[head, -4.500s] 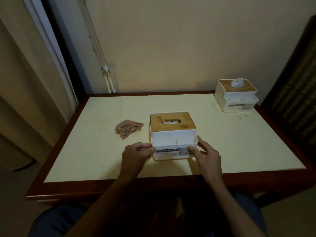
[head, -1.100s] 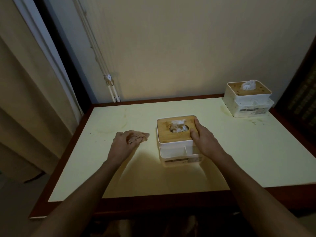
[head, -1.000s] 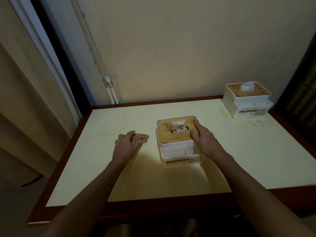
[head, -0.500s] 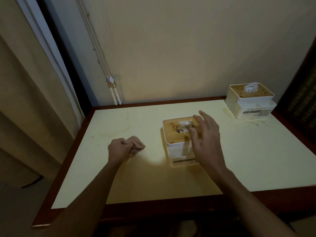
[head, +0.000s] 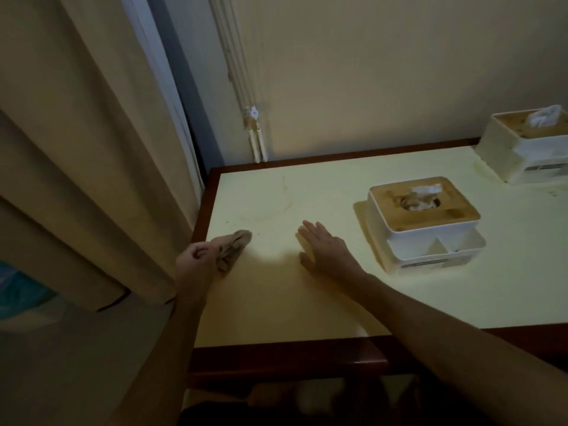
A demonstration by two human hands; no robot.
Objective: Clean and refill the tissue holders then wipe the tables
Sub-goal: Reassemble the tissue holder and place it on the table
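While the left hand (head: pixel 196 259) grips a crumpled tan cloth (head: pixel 234 245) with curled fingers at the left edge of the table (head: pixel 307 302), the right hand (head: pixel 322 249) lies flat and open on the tabletop, its fingers straight and pointing toward the far left. The cloth touches the pale yellow surface just beside the table's dark wooden border, and the two hands are near each other but apart, with a bare patch of table between them.

To the right of the right hand stands a white tissue holder (head: pixel 427 229) with a wooden lid. A tissue (head: pixel 425 192) sticks out of the oval opening in that lid. A low white tray with divided compartments forms the near side of the holder, and a label runs along its front edge; the print is too small to read.

At the far right corner of the table, partly cut off by the frame, stands a second tissue holder (head: pixel 528 149) of the same kind, with a white tissue (head: pixel 542 116) rising from its top. Faint stains and specks mark the tabletop around it and on the far left part of the surface.

A beige curtain (head: pixel 92 149) hangs to the left of the table. A plain cream wall (head: pixel 368 72) stands behind it, with thin cords (head: pixel 255 133) hanging down near the table's far left corner.
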